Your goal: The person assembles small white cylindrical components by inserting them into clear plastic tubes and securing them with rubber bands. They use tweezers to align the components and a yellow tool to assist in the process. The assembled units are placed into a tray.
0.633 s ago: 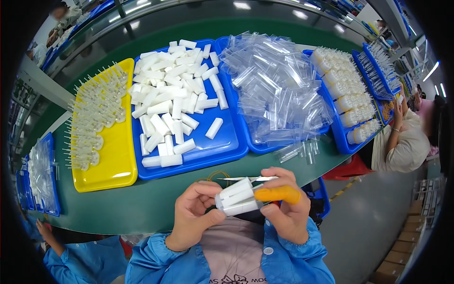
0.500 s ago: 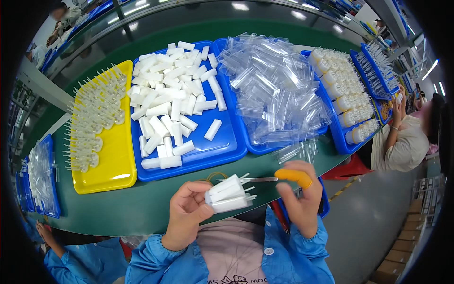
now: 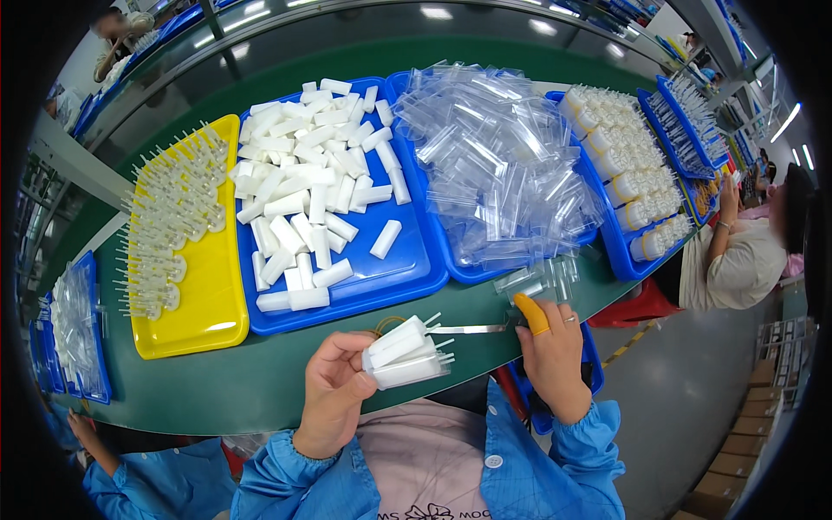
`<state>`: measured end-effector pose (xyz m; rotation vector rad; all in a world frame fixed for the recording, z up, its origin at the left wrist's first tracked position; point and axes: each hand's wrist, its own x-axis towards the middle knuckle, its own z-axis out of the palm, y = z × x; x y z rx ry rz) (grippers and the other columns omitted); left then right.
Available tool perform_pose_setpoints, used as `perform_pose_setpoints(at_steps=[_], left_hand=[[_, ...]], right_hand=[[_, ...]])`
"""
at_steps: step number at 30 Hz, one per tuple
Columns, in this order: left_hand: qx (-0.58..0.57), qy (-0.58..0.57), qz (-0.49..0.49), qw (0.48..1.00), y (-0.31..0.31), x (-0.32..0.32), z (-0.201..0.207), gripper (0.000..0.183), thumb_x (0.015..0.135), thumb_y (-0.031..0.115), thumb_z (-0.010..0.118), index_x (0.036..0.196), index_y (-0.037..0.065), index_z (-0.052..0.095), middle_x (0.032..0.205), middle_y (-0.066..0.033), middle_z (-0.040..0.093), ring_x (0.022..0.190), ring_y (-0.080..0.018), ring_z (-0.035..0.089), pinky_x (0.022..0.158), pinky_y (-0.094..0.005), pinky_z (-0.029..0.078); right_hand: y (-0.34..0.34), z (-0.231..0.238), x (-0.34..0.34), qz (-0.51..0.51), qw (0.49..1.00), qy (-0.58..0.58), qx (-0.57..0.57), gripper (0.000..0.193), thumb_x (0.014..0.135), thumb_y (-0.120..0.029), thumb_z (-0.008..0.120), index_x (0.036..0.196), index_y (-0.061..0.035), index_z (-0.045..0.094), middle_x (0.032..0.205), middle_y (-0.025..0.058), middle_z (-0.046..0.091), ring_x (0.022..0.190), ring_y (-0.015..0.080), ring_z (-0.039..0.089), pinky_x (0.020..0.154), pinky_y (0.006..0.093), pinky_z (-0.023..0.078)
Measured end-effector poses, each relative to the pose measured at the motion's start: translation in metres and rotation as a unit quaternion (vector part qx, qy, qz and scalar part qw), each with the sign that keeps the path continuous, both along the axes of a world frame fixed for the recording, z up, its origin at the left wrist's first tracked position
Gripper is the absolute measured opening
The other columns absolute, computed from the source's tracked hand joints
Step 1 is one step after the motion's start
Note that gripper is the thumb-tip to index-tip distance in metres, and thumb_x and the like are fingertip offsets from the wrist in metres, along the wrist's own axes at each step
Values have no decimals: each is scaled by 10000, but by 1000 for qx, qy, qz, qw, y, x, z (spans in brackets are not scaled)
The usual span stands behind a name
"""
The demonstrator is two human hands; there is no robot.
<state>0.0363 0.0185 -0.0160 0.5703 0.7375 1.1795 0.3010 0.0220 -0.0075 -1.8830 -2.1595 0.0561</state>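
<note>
My left hand (image 3: 334,390) is closed around a small bundle of white blocks (image 3: 403,354). Clear plastic wraps the lower part of the bundle, and thin white stems stick out of its right end. My right hand (image 3: 555,355) has an orange finger cot on one finger. Its fingers are bent but apart, with the tips beside loose clear plastic sleeves (image 3: 542,279) at the table's near edge. Between the bundle and that hand runs a thin metal strip (image 3: 472,329). Whether the right fingertips touch a sleeve is hard to see.
On the green table (image 3: 208,390) stand a yellow tray (image 3: 212,295) of stemmed pieces, a blue tray (image 3: 390,282) of white foam blocks and a blue tray (image 3: 468,276) heaped with clear sleeves. Banded white bundles (image 3: 628,156) fill another tray. A co-worker (image 3: 754,251) sits at the right.
My right hand has moved up to the loose sleeves, its fingers turning away from me. My left hand has shifted slightly left with the bundle, still holding it.
</note>
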Motion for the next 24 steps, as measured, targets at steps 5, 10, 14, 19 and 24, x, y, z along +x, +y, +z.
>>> perform_pose_setpoints(at_steps=[5, 10, 14, 19, 24], left_hand=[[-1, 2, 3, 1000, -1, -1, -3, 404, 774, 166, 740, 1073, -4, 528, 1065, -95, 571, 993, -163, 571, 875, -302, 446], [16, 10, -3, 1000, -3, -2, -6, 401, 766, 134, 742, 1073, -8, 528, 1060, -84, 561, 1000, -161, 565, 867, -303, 455], [66, 39, 1, 997, -8, 6, -1, 476, 761, 18, 719, 1179, -31, 497, 1096, -87, 528, 1032, -172, 555, 895, -312, 463], [188, 156, -24, 969, -10, 13, 2, 554, 788, 14, 704, 1281, -54, 461, 1162, -122, 439, 1109, -199, 504, 948, -317, 457], [213, 215, -23, 953, -11, 15, 7, 495, 783, 100, 733, 1219, -40, 546, 1149, -122, 442, 1032, -195, 510, 914, -295, 465]], right_hand=[[-9, -5, 12, 61, 998, -20, 22, 385, 722, -83, 692, 1093, -17, 611, 959, 97, 576, 784, 256, 553, 669, 351, 468], [-15, 9, 16, -4, 982, 183, 46, 362, 727, 10, 647, 1085, 13, 597, 937, 127, 615, 826, 238, 613, 692, 321, 500], [-14, 28, 3, -20, 849, 526, 51, 388, 736, 80, 553, 1119, 15, 549, 955, 139, 623, 896, 223, 631, 800, 328, 504], [-9, 34, -35, -29, 620, 784, 9, 407, 726, 112, 500, 1123, 22, 505, 983, 145, 606, 918, 241, 635, 874, 369, 498], [-10, 20, -40, -4, 650, 759, -43, 371, 743, 76, 570, 1105, 18, 512, 1002, 152, 605, 941, 252, 636, 877, 375, 497]])
